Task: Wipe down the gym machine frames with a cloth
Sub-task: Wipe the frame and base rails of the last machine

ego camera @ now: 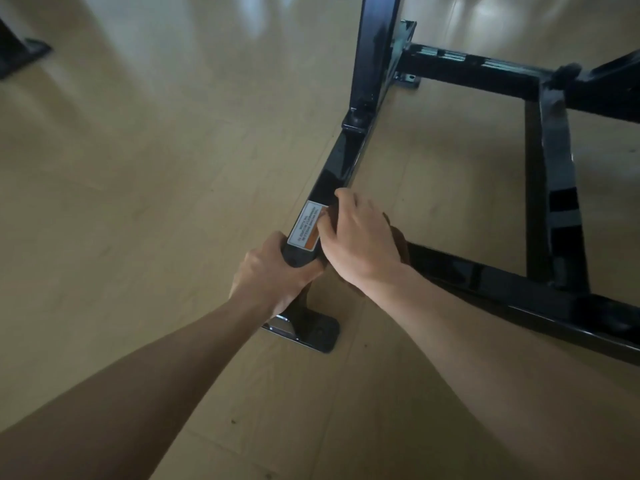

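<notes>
The left hand (273, 275) gripped the black frame bar's (337, 168) near end, fingers curled around it. The right hand (360, 237) pressed a brown cloth (401, 244) against the bar beside the label (306, 225), open floor (156, 168) left of the fingers.

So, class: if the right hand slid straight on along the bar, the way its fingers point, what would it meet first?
Probably the upright post where it joins the bar. The right hand, with the cloth under it, points up the bar, and the stretch between looks free, though depth is hard to judge.
</notes>
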`<state>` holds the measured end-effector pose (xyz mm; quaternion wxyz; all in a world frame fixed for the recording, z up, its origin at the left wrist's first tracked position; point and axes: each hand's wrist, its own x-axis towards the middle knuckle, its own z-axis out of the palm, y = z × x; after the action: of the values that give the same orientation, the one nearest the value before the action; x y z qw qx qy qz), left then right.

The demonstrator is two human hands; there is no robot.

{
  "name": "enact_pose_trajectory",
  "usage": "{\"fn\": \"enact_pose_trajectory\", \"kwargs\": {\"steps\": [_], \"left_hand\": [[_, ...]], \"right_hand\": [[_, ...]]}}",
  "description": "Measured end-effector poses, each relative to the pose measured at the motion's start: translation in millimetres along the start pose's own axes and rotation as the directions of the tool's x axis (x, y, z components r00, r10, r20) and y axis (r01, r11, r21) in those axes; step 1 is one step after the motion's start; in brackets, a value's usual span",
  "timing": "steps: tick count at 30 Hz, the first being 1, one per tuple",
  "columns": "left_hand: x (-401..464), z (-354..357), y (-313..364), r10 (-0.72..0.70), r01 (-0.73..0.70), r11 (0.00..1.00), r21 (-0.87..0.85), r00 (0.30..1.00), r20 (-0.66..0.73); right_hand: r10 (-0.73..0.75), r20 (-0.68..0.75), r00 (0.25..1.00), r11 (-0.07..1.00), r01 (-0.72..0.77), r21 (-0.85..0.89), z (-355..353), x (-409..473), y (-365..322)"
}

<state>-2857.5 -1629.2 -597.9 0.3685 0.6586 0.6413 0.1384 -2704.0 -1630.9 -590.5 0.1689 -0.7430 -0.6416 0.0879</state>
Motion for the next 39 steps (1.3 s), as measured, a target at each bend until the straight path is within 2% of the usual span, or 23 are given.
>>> {"fn": "enact_pose_trajectory", "kwargs": {"steps": [4,7,10,13,15,17,19,22,27,30,33,36,39], "left_hand": [[-8,-8,-7,0.023,-0.008,0.992,-0.124,0.992,0.123],[-29,-15,-26,0.066,-0.022,0.978,-0.208,0.976,0.209],[-44,-18,-42,0.062,0.017,0.955,-0.297,0.965,0.256],[-41,-21,-44,0.060,0.039,0.936,-0.351,0.962,0.266],[-39,-21,-44,0.078,0.032,0.931,-0.363,0.956,0.283],[-41,-20,-45,0.081,0.029,0.926,-0.376,0.959,0.272],[-41,-18,-47,0.088,0.002,0.938,-0.346,0.966,0.244],[-41,-21,-45,0.103,-0.032,0.960,-0.279,0.965,0.242],[-40,-27,-38,0.140,-0.095,0.979,-0.183,0.958,0.250],[-40,-24,-40,0.131,-0.085,0.976,-0.198,0.965,0.229],[-39,-20,-41,0.083,-0.038,0.979,-0.199,0.972,0.221],[-32,-21,-31,0.048,-0.023,0.995,-0.097,0.964,0.263],[-12,-16,-12,-0.019,0.024,1.000,-0.017,0.968,0.248]], "right_hand": [[-0.026,-0.042,0.999,0.994,0.021,-0.109,-2,-24,22],[-0.043,-0.080,0.996,0.991,0.032,-0.128,-1,-35,31],[0.018,-0.104,0.994,0.997,-0.026,-0.074,1,-25,26],[0.042,-0.197,0.979,0.999,-0.047,-0.021,5,-16,24],[0.002,-0.281,0.960,1.000,-0.002,0.001,8,-8,19],[-0.050,-0.321,0.946,0.992,0.084,0.093,11,-2,1],[-0.177,-0.269,0.947,0.970,0.214,0.115,21,-4,-23],[-0.326,-0.197,0.925,0.942,0.334,0.009,34,-22,-47],[-0.490,-0.136,0.861,0.845,0.507,0.170,27,-45,-36],[-0.499,-0.126,0.857,0.851,0.512,0.117,28,-51,-35],[-0.500,-0.125,0.857,0.865,0.502,-0.024,29,-25,-33],[-0.398,-0.087,0.913,0.913,0.386,-0.128,27,13,-30],[-0.339,-0.079,0.937,0.936,0.328,-0.130,29,42,-30]]}}
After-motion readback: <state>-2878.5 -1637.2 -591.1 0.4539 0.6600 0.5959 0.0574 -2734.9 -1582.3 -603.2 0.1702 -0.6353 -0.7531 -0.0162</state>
